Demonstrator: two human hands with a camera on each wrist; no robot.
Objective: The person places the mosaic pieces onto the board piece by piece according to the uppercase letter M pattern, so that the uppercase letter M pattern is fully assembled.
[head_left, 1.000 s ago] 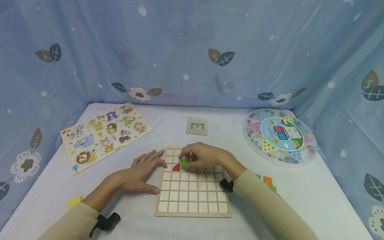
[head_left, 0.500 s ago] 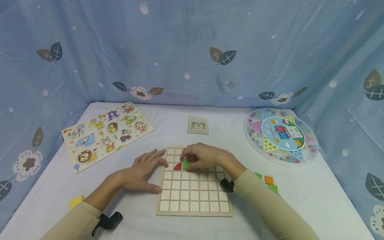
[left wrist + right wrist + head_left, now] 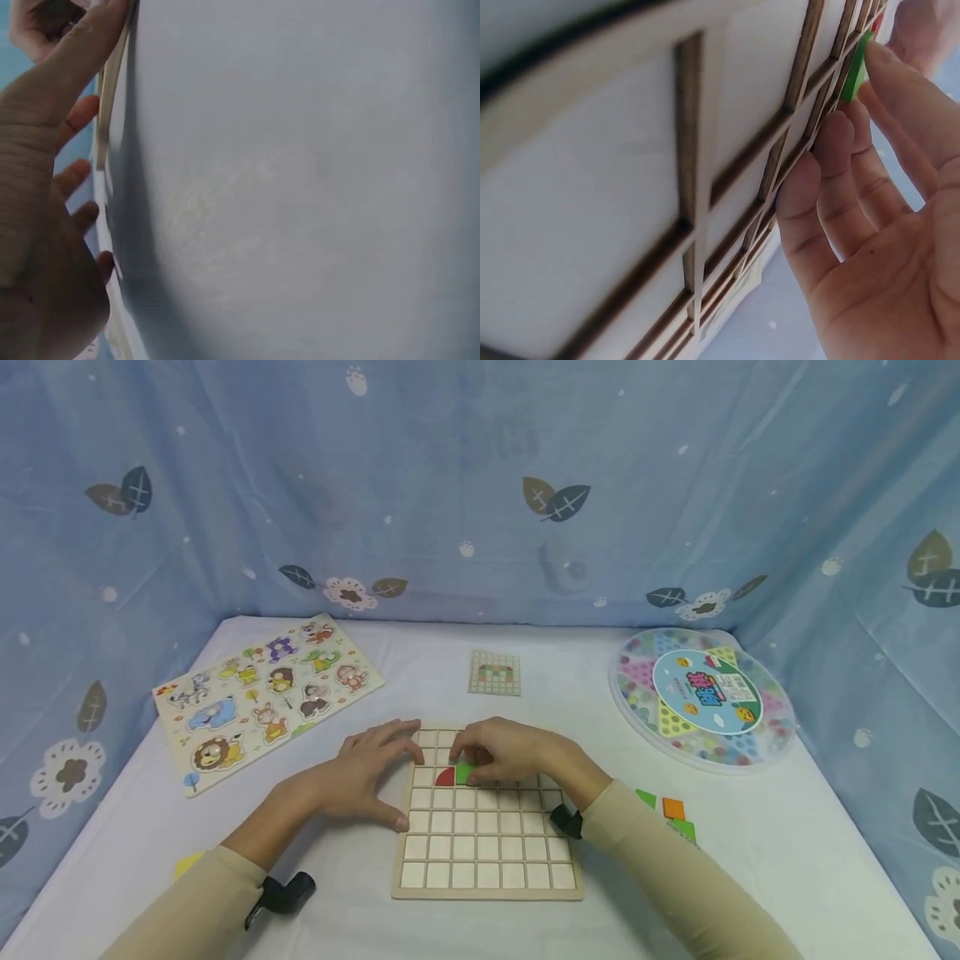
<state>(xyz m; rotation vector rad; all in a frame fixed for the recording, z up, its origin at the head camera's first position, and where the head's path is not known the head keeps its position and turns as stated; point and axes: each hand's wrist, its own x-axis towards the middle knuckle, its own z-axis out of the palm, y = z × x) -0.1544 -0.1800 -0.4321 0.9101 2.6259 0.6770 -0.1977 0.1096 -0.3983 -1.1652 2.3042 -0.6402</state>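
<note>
A wooden grid board lies on the white table before me. My right hand pinches a green square tile between thumb and index finger, over a cell in the board's upper part. In the right wrist view the green tile stands a little proud of the grid, its other fingertips resting on the dividers. Beside it, one cell to the left, a red quarter-circle tile sits in the board. My left hand spreads along the board's left edge, thumb and fingers touching the frame.
A small pattern card lies behind the board. At back left is an animal puzzle; at back right, a round game box. Green and orange tiles lie by the right forearm, and a yellow piece by the left.
My left hand has shifted slightly up and right, its fingers reaching further over the board's edge. The right hand stays at the same cell with the green tile.
</note>
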